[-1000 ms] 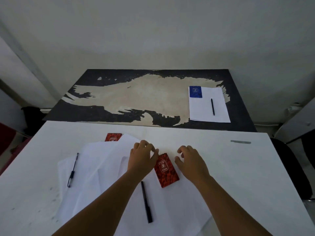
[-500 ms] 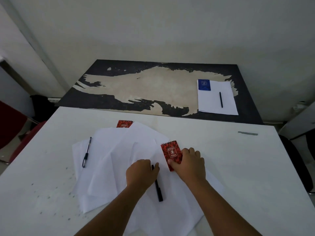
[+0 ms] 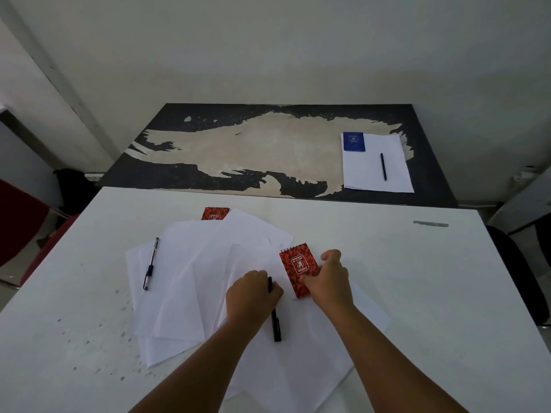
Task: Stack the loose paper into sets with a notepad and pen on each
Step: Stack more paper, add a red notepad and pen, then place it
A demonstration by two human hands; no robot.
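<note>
Two tables fill your view under a plain pale wall: a white table close to you and, beyond it, a dark table whose top is worn through to a pale patch. At the far left, past the white table's edge, a red chair shows. On the white table, loose paper lies fanned in an untidy overlapping spread. A clear-barrelled pen rests on the left sheets, pointing away from you. A half-covered red notepad peeks out from under the far edge of the sheets. Your left hand is curled over the upper end of a black pen that lies on the paper; the fingers are closed around it. Just beside it, your right hand pinches the right edge of a red spiral notepad, thumb on the cover, fingers behind. A grey strip lies near the white table's far right corner. On the dark table's right part sits a neat paper stack with a blue notepad at its top left corner and a dark pen on it.
</note>
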